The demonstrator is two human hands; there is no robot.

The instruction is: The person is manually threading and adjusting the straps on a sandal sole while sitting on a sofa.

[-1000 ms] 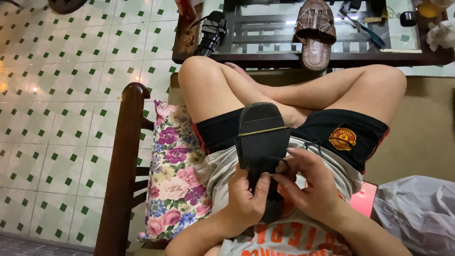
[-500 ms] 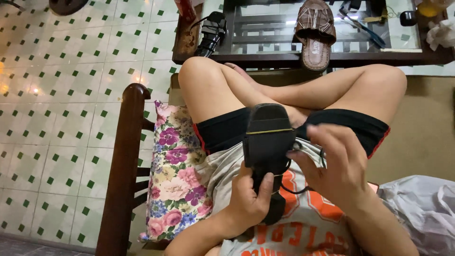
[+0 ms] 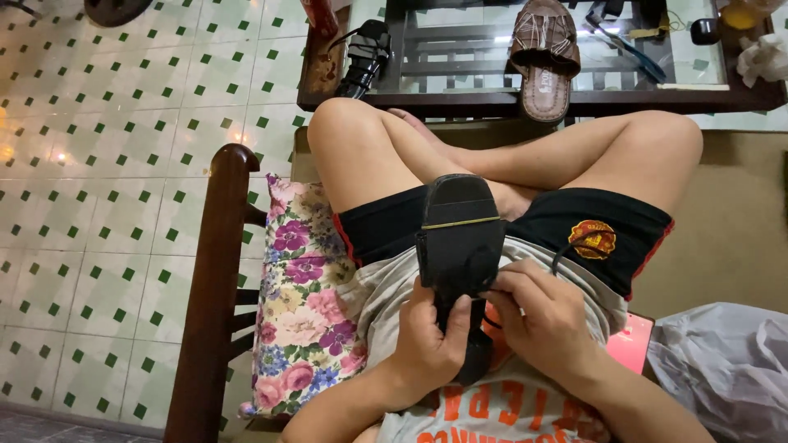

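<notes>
1. Black sandal, sole side up, sits over my lap betw. both hands; toe end points away from me toward the knees, heel end down by my belly. Long axis runs near straight away from my chest, tilted a bit up at the far end.
2. Left hand is wrapped round the narrow heel part from below, thumb pressed on the sole, fingers curled behind; firm hold.
3. Right hand is just right of the sole, fingertips pinching smth thin at the sandal's edge; looks like a strap or cord, a dark loop curves off above the knuckles. Can't tell exactly what it is.
4. Step in hand, I'd judge: working the strap at the side of the sole while the left steadies it.
5. Next move prob. needs the left to keep the sandal from twisting and the right to keep a fine pinch, pulling along the edge, not across.
6. Beyond my hands: glass worktop w/ a brown sandal and a black strappy sandal; floral cushion left of my left hand.
</notes>
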